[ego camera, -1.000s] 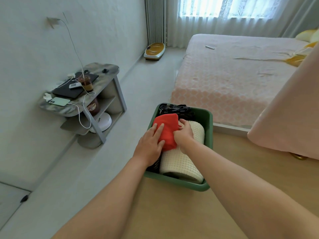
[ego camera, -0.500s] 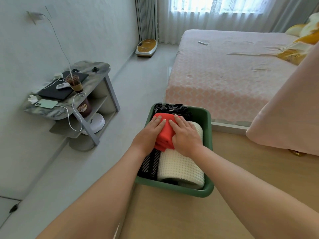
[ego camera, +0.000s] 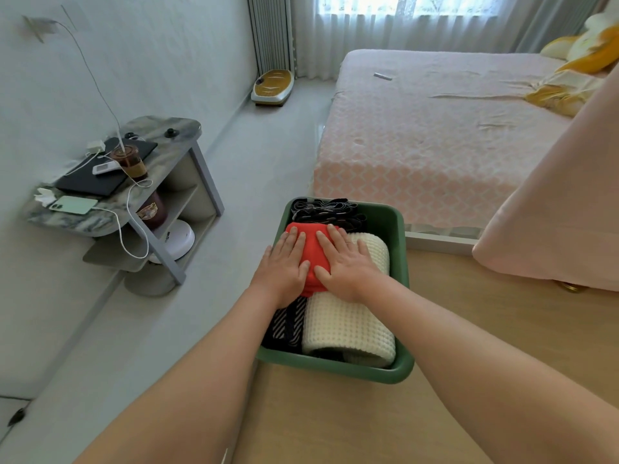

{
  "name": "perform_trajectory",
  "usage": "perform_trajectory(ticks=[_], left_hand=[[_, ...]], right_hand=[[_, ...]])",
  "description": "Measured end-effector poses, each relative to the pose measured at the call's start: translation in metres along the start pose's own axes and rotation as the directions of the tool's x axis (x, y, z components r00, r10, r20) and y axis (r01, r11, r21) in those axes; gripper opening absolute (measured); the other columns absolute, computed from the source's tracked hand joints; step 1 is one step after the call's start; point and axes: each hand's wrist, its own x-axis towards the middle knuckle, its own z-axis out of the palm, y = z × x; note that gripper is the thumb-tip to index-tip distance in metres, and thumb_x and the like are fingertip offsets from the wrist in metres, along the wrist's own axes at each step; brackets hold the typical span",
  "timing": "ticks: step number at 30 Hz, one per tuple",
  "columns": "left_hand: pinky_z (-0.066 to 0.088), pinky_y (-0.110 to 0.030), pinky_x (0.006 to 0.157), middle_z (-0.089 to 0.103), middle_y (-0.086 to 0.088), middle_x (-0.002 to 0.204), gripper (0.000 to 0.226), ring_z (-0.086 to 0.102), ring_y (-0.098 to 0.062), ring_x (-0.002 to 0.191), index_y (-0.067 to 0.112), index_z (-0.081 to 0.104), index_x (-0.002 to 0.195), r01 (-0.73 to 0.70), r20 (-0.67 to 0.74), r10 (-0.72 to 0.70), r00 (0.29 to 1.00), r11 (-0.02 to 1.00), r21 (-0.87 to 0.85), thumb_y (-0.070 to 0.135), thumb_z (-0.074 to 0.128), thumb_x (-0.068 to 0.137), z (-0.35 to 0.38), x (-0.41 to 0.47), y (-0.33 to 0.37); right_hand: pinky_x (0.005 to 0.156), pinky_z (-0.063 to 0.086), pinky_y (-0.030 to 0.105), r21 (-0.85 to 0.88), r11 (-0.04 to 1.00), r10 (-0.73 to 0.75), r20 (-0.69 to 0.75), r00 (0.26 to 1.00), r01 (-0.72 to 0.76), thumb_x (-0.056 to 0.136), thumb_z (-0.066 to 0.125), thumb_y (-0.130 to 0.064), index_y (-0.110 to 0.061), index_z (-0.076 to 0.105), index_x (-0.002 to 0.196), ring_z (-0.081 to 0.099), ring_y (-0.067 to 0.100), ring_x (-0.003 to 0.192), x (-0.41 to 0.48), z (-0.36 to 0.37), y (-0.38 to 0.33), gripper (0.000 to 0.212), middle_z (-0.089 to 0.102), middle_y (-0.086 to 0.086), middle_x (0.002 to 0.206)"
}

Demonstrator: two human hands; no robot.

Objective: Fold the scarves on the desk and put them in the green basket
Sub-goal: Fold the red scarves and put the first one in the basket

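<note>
Red scarf (ego camera: 310, 254) largely hidden beneath left hand (ego camera: 284, 262) and right hand (ego camera: 348, 266)

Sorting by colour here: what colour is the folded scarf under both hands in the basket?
Red-orange; the scarf shows best in the head view.

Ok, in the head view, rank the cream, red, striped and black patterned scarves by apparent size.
1. Cream scarf, clearly largest.
2. Red scarf, partly under left hand and right hand.
3. Black patterned scarf and striped scarf: similar visible patches, both mostly hidden, so unranked.
</note>
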Motion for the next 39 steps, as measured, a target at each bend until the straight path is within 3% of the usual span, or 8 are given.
perform_trajectory(ticks=[4,8,11,14,18,25,32,39], left_hand=[[-0.003,-0.046,0.122,-0.016,0.002,0.163,0.065,-0.013,-0.013,0.15,0.021,-0.008,0.156,0.046,0.02,-0.047,0.999,0.998,0.053,0.04,0.025,0.103,0.003,-0.006,0.005],[0.003,-0.044,0.122,0.005,-0.002,0.164,0.064,0.004,-0.019,0.151,0.02,0.011,0.157,0.056,-0.111,-0.056,0.992,0.998,-0.006,0.035,0.034,0.099,-0.02,-0.007,0.023],[0.02,-0.044,0.118,0.028,-0.002,0.158,0.057,0.024,-0.02,0.145,0.02,0.033,0.15,-0.067,-0.313,0.033,0.949,0.993,-0.098,0.029,0.047,0.095,-0.034,-0.013,0.058],[0.035,-0.042,0.11,0.045,0.002,0.144,0.05,0.04,-0.017,0.133,0.02,0.043,0.143,-0.207,-0.364,0.147,0.92,0.97,-0.13,0.029,0.05,0.094,-0.034,-0.02,0.109],[0.04,-0.028,0.095,0.058,0.003,0.122,0.037,0.052,-0.015,0.112,0.02,0.054,0.131,-0.28,-0.297,0.207,0.932,0.932,-0.229,0.027,0.05,0.095,-0.018,-0.024,0.197],[0.051,-0.035,0.086,0.062,0.011,0.111,0.027,0.06,-0.012,0.094,0.027,0.062,0.115,-0.311,-0.153,0.275,0.949,0.895,-0.32,0.036,0.047,0.094,0.046,-0.034,0.38],[0.047,-0.034,0.093,0.065,0.007,0.111,0.03,0.06,-0.015,0.099,0.022,0.066,0.118,-0.395,-0.11,0.381,0.918,0.86,-0.322,0.034,0.053,0.094,0.128,-0.044,0.575],[0.049,-0.035,0.091,0.063,0.011,0.113,0.032,0.059,-0.012,0.1,0.029,0.06,0.121,-0.467,0.031,0.509,0.86,0.811,-0.352,0.04,0.05,0.093,0.182,-0.038,0.728]], right_hand=[[0.12,-0.013,0.052,-0.047,0.999,-0.001,0.011,1.0,0.002,0.096,0.027,-0.057,-0.027,-0.014,0.156,-0.024,0.019,0.149,-0.003,0.004,-0.001,0.078,-0.023,0.0,0.163],[0.122,-0.007,0.049,0.079,0.997,0.014,-0.011,1.0,-0.013,0.097,0.029,-0.061,-0.029,-0.005,0.158,-0.015,0.017,0.151,-0.019,-0.021,0.001,0.077,-0.017,-0.002,0.164],[0.123,0.004,0.046,0.159,0.986,0.062,-0.069,0.996,-0.05,0.1,0.03,-0.057,-0.03,0.016,0.157,0.005,0.02,0.152,-0.046,-0.046,0.017,0.065,0.006,-0.001,0.166],[0.117,0.025,0.043,0.184,0.978,0.117,-0.101,0.988,-0.097,0.101,0.037,-0.049,-0.028,0.033,0.151,0.031,0.023,0.142,-0.083,-0.068,0.048,0.054,0.031,0.001,0.156],[0.109,0.038,0.044,0.262,0.947,0.22,-0.116,0.968,-0.184,0.099,0.045,-0.041,-0.028,0.044,0.144,0.046,0.023,0.13,-0.143,-0.086,0.111,0.046,0.043,-0.001,0.145],[0.088,0.049,0.034,0.296,0.9,0.384,-0.184,0.905,-0.321,0.095,0.05,-0.038,-0.027,0.058,0.131,0.059,0.015,0.106,-0.282,-0.094,0.265,0.039,0.062,-0.005,0.119],[0.09,0.045,0.028,0.401,0.784,0.568,-0.155,0.808,-0.474,0.097,0.053,-0.032,-0.023,0.06,0.13,0.061,0.017,0.107,-0.429,-0.094,0.431,0.035,0.065,-0.004,0.115],[0.098,0.046,0.033,0.491,0.634,0.73,-0.127,0.671,-0.597,0.096,0.051,-0.03,-0.022,0.06,0.13,0.059,0.018,0.112,-0.526,-0.107,0.553,0.036,0.065,-0.005,0.115]])
